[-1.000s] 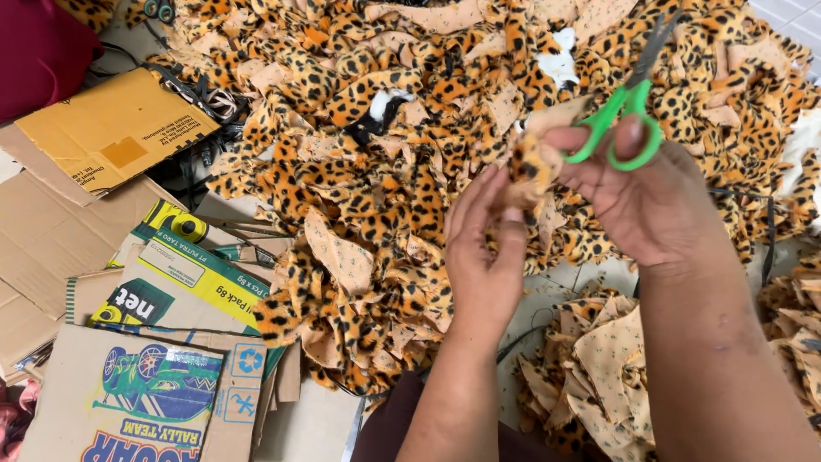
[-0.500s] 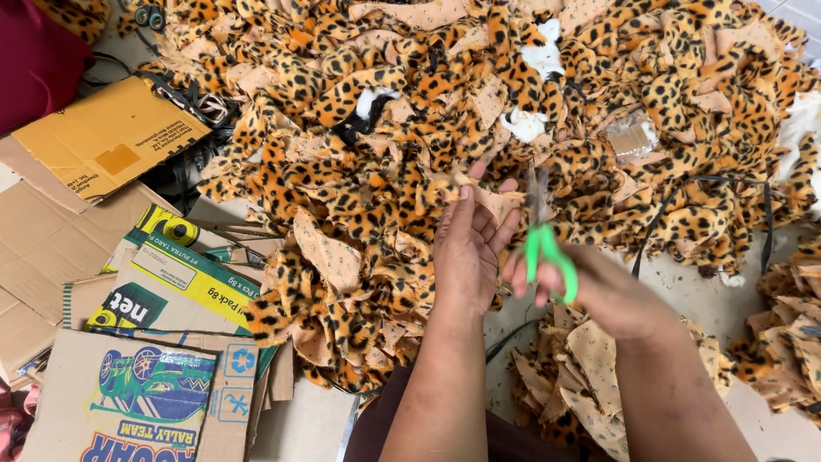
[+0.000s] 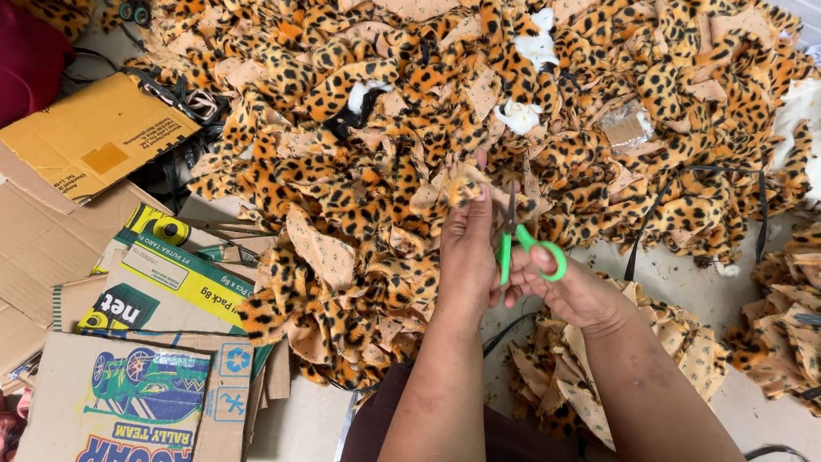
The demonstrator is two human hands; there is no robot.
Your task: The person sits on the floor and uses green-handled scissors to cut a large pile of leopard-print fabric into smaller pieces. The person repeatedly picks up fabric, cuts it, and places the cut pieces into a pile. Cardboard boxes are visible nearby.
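Head view, looking down on my two bare hands over a floor heaped with fabric. My left hand [image 3: 469,257] is raised with its fingers pressed together and the thumb closing against them, pinching a small scrap of orange, black-spotted leopard-print plush fabric [image 3: 463,187] at the fingertips. The scrap sits just above the centre of the frame, directly over the large heap of the same leopard-print plush offcuts [image 3: 359,154] that fills the upper half of the view.

My right hand [image 3: 571,291] lies just beside the left. Its fingers are curled through the loops of a pair of green-handled scissors with dark metal blades [image 3: 518,239], gripping them. The blades point upward and reach the edge of the pinched scrap; I cannot tell whether they are parted or closed.

A second, smaller stack of leopard-print pieces [image 3: 590,376], pale backing uppermost, lies under my right forearm. A similar stack [image 3: 791,316] sits at the right edge. Flattened brown cardboard boxes with printed panels [image 3: 128,342] are spread at the lower left, and a yellow-brown padded envelope [image 3: 94,137] lies above them. White stuffing tufts [image 3: 526,115] show among the offcuts.
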